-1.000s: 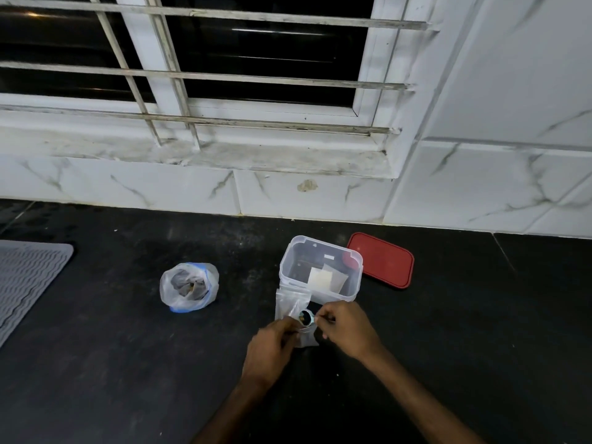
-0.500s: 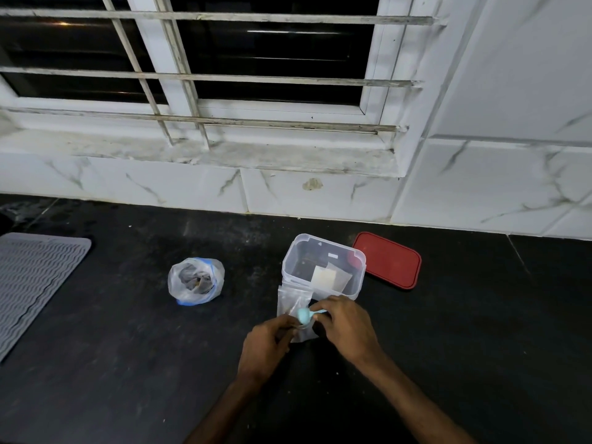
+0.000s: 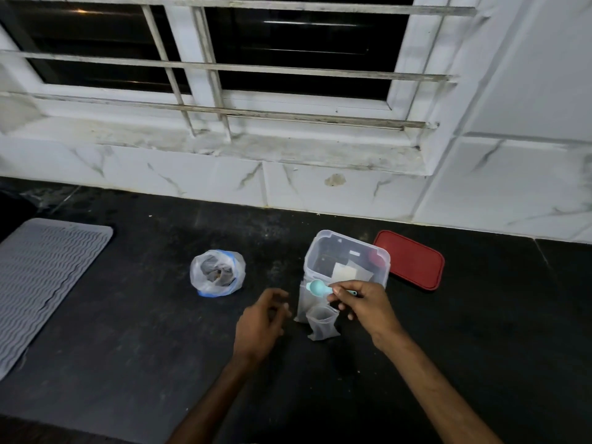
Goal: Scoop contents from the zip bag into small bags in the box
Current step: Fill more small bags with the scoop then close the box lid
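A clear zip bag (image 3: 217, 273) with a blue rim sits open on the black counter, dark contents inside. A clear plastic box (image 3: 347, 255) stands to its right with small bags inside. Two small clear bags (image 3: 318, 318) stand upright in front of the box, the nearer one open at the top. My right hand (image 3: 362, 304) pinches a light blue scoop (image 3: 318, 287) by its handle, bowl pointing left over the small bags. My left hand (image 3: 261, 318) hovers just left of the small bags, fingers loosely curled, holding nothing.
A red lid (image 3: 410, 259) lies flat to the right of the box. A grey ridged mat (image 3: 41, 277) covers the counter's left side. A white tiled wall (image 3: 336, 193) and a barred window run along the back.
My left hand has let go of the small bag and drawn back to the left. My right hand has lifted the scoop out of the bag, which now stands on its own.
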Motion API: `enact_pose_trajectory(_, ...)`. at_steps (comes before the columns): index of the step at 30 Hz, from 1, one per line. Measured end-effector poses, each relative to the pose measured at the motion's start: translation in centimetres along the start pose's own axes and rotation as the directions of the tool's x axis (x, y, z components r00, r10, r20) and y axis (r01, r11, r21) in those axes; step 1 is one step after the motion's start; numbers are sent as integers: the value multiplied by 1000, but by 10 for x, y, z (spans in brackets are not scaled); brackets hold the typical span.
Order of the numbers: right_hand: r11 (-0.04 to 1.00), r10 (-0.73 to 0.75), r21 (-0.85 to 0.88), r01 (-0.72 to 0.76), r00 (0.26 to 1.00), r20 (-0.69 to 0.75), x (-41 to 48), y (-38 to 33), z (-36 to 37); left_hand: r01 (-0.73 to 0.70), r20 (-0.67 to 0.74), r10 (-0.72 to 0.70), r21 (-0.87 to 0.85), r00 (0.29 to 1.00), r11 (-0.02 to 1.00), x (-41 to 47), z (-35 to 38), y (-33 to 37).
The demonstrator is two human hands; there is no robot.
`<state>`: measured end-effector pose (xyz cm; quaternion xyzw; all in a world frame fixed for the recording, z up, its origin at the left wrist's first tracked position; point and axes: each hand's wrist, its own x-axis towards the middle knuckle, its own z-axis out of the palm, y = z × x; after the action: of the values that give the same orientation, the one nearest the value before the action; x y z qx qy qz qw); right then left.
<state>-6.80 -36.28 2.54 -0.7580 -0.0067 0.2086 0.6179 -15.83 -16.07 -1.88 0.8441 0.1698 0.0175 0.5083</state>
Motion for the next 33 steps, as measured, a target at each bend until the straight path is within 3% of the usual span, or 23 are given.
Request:
enact_pose_trajectory(4, 992, -64, -101, 74, 993, 100, 4, -16, 47, 93, -275, -118, -101, 954, 990, 14, -38, -21)
enact_pose_trajectory(6, 976, -130, -158, 149, 983, 129, 8, -25, 77, 145, -447, -184, -120, 875, 982, 19, -60, -29)
enact_pose_trajectory(8, 943, -191, -243, 226, 968, 162, 14, -33, 112, 209, -533, -278, -187, 799, 960, 23, -80, -41)
enact_pose_trajectory(11, 849, -266, -412, 329, 942, 205, 25, -37, 161, 288, -515, -395, -278, 760, 916, 31, -93, -66)
enact_pose_trajectory(14, 657, -287, -643, 393, 919, 269, 41, -38, 198, 415, -424, -499, -280, 756, 866, 47, -94, -102)
enact_pose_trajectory(18, 307, -155, -862, 403, 915, 372, 60, -39, 217, 523, -316, -560, -200, 766, 828, 56, -88, -100)
enact_pose_trajectory(21, 196, -83, -920, 339, 941, 329, 78, -38, 223, 552, -270, -559, -109, 784, 827, 66, -98, -88)
enact_pose_trajectory(28, 424, -106, -881, 210, 977, 183, 99, -27, 240, 401, -248, -496, -349, 832, 847, 91, -121, -98)
enact_pose_trajectory(33, 607, -4, -790, 88, 994, 108, 98, -15, 242, 386, -108, -536, -577, 837, 720, 93, -113, -109)
